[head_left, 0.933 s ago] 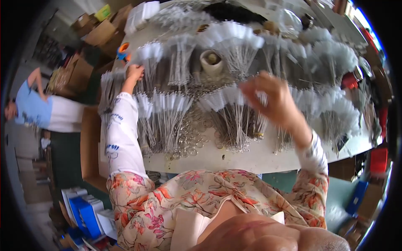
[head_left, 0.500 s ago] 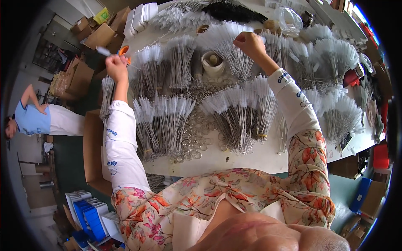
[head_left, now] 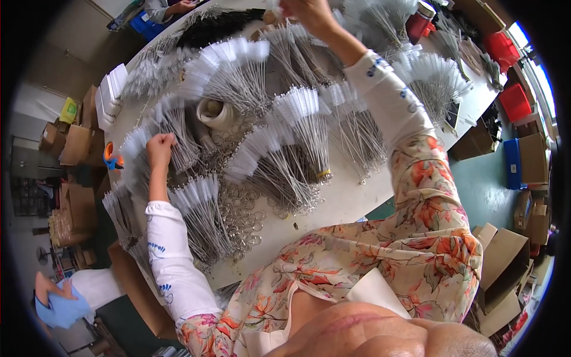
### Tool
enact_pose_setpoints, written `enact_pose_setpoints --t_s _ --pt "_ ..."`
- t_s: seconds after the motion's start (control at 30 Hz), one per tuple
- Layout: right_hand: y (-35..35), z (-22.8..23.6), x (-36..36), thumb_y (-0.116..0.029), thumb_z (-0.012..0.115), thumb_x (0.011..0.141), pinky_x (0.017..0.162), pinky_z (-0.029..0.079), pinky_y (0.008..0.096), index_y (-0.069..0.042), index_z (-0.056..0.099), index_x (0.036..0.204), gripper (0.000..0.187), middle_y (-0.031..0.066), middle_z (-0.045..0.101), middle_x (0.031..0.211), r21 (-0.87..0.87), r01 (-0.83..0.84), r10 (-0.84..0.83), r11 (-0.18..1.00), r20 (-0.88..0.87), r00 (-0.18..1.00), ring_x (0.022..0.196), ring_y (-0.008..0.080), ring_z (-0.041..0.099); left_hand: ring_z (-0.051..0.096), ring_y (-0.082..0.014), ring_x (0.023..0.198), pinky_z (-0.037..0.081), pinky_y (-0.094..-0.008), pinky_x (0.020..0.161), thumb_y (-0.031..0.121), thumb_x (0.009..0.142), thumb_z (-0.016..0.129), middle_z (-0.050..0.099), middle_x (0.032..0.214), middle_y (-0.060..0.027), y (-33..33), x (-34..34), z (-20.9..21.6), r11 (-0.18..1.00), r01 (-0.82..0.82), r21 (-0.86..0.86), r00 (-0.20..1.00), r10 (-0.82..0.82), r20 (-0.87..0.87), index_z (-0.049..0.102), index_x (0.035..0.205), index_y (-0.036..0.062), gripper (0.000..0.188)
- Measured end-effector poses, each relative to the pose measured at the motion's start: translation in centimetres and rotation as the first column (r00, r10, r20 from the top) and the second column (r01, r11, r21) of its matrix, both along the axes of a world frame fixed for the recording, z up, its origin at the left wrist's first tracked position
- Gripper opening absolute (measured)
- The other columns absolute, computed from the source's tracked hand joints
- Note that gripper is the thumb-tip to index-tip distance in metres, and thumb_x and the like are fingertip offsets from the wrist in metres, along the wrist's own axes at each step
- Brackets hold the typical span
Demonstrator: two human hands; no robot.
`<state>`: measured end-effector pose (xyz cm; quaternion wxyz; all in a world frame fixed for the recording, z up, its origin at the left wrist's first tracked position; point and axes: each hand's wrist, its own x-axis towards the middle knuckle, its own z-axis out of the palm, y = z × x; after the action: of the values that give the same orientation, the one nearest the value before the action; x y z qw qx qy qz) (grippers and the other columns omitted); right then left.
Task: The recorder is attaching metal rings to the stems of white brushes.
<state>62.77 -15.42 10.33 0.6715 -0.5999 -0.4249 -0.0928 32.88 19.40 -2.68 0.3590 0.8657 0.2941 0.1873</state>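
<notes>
My left hand (head_left: 160,150) is over the left side of the table, its fingers pinched together beside bundles of white-bristled wire brushes (head_left: 178,128). Whatever those fingers hold is hidden. Stretched far forward, my right hand (head_left: 310,16) is partly cut off by the upper edge. Its bent fingers look closed near a clear plastic bag (head_left: 275,6), and I cannot make out what is in them. Between my arms lie fanned brush bundles (head_left: 300,119) with thin wire stems. Loose metal rings (head_left: 241,220) are heaped beside a round white tub (head_left: 215,116).
Orange-handled scissors (head_left: 112,157) lie at the left table edge. A red flask (head_left: 420,22) stands at the far right. Black brushes (head_left: 220,27) lie at the back, near another person's hand (head_left: 181,7). An open cardboard box (head_left: 140,291) sits below the table's left edge.
My view has turned to the right, so the table appears rotated. My right hand has reached farther forward. My left hand has come down near the brush bundles; the white brush by it no longer shows.
</notes>
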Motion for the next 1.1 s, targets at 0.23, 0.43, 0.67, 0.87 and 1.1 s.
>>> enact_pose_setpoints --t_s 0.23,0.43,0.67,0.87,1.1 --pt "-13.6 -5.3 6.9 -0.035 0.060 0.075 0.069 0.050 0.0403 -0.009 0.066 0.093 0.032 0.0130 0.066 0.085 -0.707 0.629 -0.396 0.323 0.503 0.768 0.077 0.0283 0.064 0.054 -0.0092 0.061 0.041 -0.0234 0.059 0.014 0.082 0.059 0.063 0.066 -0.0023 -2.7 0.1 2.4 0.968 -0.239 -0.073 0.970 0.241 0.021 0.066 0.083 0.0008 0.015" --pt "-14.0 -7.4 7.3 -0.038 0.065 0.067 0.079 0.048 0.0432 -0.010 0.066 0.097 0.041 0.0180 0.064 0.099 -0.861 0.508 -0.550 -0.028 0.438 0.711 0.096 0.0355 0.059 0.057 -0.0122 0.065 0.044 -0.0281 0.067 0.015 0.086 0.054 0.066 0.072 -0.0068 -0.5 -0.8 4.0 0.952 -0.299 0.061 0.900 0.261 0.349 0.058 0.084 -0.0008 0.017" --pt "-15.3 -10.6 9.1 -0.036 0.068 0.065 0.083 0.047 0.0400 -0.009 0.066 0.098 0.043 0.0169 0.063 0.102 -0.875 0.483 -0.797 0.043 0.261 0.545 0.099 0.0322 0.060 0.038 -0.0023 0.054 0.029 -0.0169 0.044 0.021 0.092 0.051 0.054 0.076 0.0004 -9.3 -4.1 13.0 0.942 -0.063 -0.328 0.789 0.249 0.561 0.056 0.102 0.0021 0.022" --pt "-12.9 -6.7 8.7 -0.016 0.052 0.085 0.058 0.046 0.0388 -0.002 0.058 0.091 0.016 0.0189 0.060 0.076 -0.302 0.903 -0.842 0.307 0.355 0.406 0.063 0.0366 0.056 0.032 -0.0001 0.048 0.022 -0.0153 0.038 0.020 0.095 0.046 0.050 0.077 0.0012 -13.0 -11.3 14.0 0.881 -0.002 -0.473 0.801 0.284 0.527 0.053 0.111 0.0020 0.025" --pt "-5.0 -7.2 12.0 -0.020 0.048 0.090 0.058 0.048 0.0316 -0.002 0.055 0.083 0.020 0.0054 0.055 0.079 -0.241 0.598 -0.045 0.764 0.905 0.422 0.068 0.0176 0.056 0.032 0.0000 0.050 0.021 -0.0136 0.038 0.022 0.096 0.043 0.047 0.077 0.0006 -18.1 -16.3 11.3 0.834 0.064 -0.548 0.877 0.215 0.429 0.052 0.114 -0.0019 0.031"
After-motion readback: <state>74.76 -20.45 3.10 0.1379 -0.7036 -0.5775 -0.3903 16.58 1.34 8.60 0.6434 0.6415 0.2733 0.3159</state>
